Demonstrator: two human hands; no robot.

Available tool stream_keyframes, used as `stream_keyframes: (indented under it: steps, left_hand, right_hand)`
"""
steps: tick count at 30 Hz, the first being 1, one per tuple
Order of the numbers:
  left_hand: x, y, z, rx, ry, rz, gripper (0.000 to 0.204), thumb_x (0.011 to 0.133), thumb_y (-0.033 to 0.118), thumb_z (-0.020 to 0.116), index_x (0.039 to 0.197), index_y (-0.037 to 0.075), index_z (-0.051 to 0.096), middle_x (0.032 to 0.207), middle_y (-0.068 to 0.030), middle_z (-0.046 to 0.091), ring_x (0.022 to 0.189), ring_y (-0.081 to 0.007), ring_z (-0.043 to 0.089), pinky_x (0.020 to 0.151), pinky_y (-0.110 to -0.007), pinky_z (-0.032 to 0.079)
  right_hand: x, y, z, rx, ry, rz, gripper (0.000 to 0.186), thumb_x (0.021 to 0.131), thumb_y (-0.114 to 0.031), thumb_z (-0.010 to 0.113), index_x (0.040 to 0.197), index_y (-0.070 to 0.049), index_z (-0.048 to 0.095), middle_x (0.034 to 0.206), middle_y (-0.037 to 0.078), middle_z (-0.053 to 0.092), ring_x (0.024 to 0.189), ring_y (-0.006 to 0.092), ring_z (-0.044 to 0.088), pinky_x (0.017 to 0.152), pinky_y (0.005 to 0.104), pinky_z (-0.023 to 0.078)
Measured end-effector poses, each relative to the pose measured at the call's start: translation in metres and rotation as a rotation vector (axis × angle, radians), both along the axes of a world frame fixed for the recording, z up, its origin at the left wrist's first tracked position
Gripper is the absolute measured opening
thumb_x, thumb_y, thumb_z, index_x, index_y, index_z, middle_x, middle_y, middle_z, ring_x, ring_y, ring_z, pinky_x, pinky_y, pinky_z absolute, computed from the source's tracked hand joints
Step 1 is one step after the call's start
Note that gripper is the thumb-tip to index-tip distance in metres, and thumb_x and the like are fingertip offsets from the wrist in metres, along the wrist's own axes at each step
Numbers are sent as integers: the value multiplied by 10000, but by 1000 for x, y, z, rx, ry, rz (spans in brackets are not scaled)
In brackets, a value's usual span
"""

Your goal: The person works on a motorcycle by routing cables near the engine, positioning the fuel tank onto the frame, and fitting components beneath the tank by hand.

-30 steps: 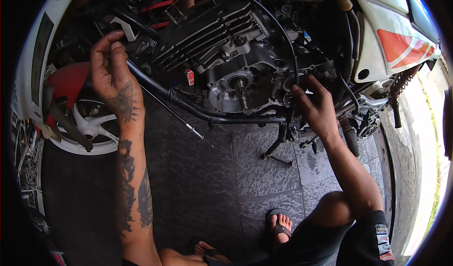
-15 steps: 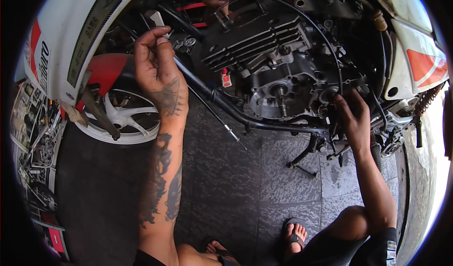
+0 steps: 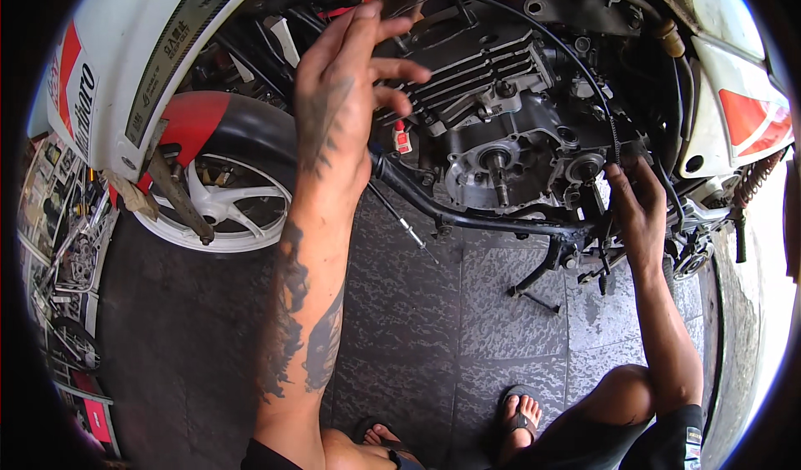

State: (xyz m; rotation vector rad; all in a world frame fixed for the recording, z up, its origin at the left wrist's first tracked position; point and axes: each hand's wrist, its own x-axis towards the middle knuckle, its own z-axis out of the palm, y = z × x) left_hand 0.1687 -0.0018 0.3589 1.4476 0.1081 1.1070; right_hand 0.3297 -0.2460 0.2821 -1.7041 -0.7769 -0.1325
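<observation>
My left hand (image 3: pixel 350 78) is raised over the front of the engine (image 3: pixel 488 95), its fingers apart and holding nothing. It hides part of the frame tube and the cylinder's near side. At the engine's right end, my right hand (image 3: pixel 641 207) pinches the lower end of a black cable (image 3: pixel 576 63) between thumb and fingers. That cable arcs down over the engine and has a ridged section (image 3: pixel 616 132) just above my fingertips. The round opening (image 3: pixel 584 168) in the crankcase is to the left of my right thumb. A bare shaft (image 3: pixel 501 178) sticks out of the uncovered crankcase.
A white front wheel (image 3: pixel 217 203) with a red fender stands at left, beside white body panels (image 3: pixel 92 61). The black frame tube (image 3: pixel 417 199) runs beneath the engine. A small red-and-white bottle (image 3: pixel 402 139) is by the cylinder. Another cable's metal end (image 3: pixel 410 232) hangs below the tube.
My left hand has moved right and up, and its curled fingers have spread. The right hand has shifted slightly right with the cable's lower end.
</observation>
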Motion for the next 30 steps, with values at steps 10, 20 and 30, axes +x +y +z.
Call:
stream_keyframes:
  steps: [10, 20, 30]
  left_hand:
    - [17, 6, 4, -76, -112, -230, 360, 969, 292, 454, 1222, 36, 466, 1237, -148, 567, 897, -201, 627, 597, -224, 441]
    - [14, 6, 7, -60, -92, -247, 337, 963, 279, 461, 1214, 55, 483, 1261, -129, 559, 928, -198, 614, 631, -224, 430]
    - [37, 4, 17, -410, -243, -378, 211, 935, 244, 526, 1059, 76, 559, 1079, -54, 581, 932, -257, 627, 662, -331, 495]
  right_hand:
    - [-11, -7, 9, -66, 44, 117, 172, 935, -163, 573, 962, 6, 565, 781, -6, 556, 722, 66, 509, 649, 210, 410]
    - [-18, -7, 13, -153, 150, 145, 194, 936, -177, 568, 982, 11, 578, 767, 2, 570, 699, 56, 496, 629, 215, 403]
    - [-13, -2, 22, -232, 112, 119, 256, 940, -225, 548, 1000, 19, 598, 701, -17, 534, 644, 47, 457, 584, 211, 369]
